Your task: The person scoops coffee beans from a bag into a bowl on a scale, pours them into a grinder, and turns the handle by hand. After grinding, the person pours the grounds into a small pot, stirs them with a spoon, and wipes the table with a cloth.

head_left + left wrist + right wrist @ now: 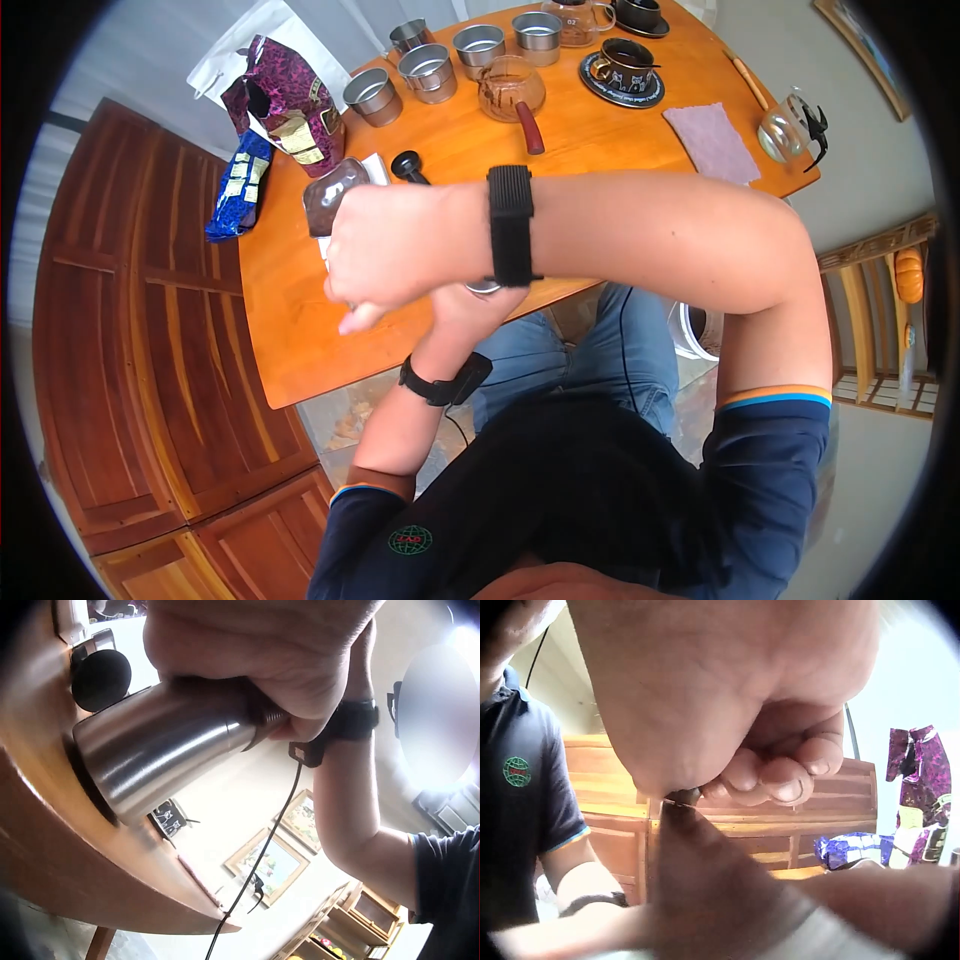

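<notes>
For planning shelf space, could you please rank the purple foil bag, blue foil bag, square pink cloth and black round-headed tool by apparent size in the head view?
1. purple foil bag
2. blue foil bag, pink cloth: too alike to rank
3. black tool, partly hidden

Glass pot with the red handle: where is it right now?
In the head view's upper middle, the glass pot sits on the table, just in front of the steel cups and left of the patterned saucer.
</notes>
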Demonstrator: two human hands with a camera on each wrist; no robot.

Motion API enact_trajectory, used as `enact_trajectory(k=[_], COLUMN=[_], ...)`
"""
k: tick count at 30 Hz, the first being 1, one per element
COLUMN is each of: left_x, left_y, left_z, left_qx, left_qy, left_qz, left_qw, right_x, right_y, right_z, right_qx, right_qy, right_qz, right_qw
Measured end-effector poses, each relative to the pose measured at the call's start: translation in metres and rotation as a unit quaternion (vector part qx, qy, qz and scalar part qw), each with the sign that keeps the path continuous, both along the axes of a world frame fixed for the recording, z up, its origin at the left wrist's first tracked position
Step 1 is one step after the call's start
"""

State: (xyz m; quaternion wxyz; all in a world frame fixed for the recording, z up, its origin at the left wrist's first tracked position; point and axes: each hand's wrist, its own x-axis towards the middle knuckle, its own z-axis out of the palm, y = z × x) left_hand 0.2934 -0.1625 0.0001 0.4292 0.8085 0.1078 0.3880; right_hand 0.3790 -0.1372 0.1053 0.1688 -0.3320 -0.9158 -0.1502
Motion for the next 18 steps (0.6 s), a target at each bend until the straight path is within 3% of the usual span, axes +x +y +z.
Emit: enact_trajectory(k=[1, 3, 4, 7, 14, 18], left_x=[0.002, 0.002, 0.000, 0.003, 0.003, -0.001], left_y=[-0.004, -0.008, -0.001, -0.004, 0.000, -0.002], left_z=[0.007, 0.012, 0.005, -0.003, -0.004, 0.000], left_qx=[0.002, -0.120, -0.129, -0.199, -0.173, -0.177], left_qy=[0.000, -0.033, 0.013, -0.014, -0.027, -0.049], left_qz=[0.000, -0.013, -0.028, 0.011, -0.030, -0.016], left_qw=[1.000, 0.992, 0.991, 0.980, 0.984, 0.983], right_x=[0.005, 0.015, 0.019, 0.030, 0.042, 0.076], right_y=[0.001, 0.004, 0.010, 0.015, 0.020, 0.020], right_z=[0.003, 0.007, 0.007, 0.007, 0.010, 0.001], right_qx=[0.002, -0.040, -0.059, -0.090, -0.116, -0.079], right_qy=[0.000, 0.012, 0.004, 0.028, -0.010, 0.013], right_qz=[0.000, -0.057, -0.059, -0.077, -0.147, -0.174], right_qw=[1.000, 0.998, 0.996, 0.993, 0.982, 0.981])
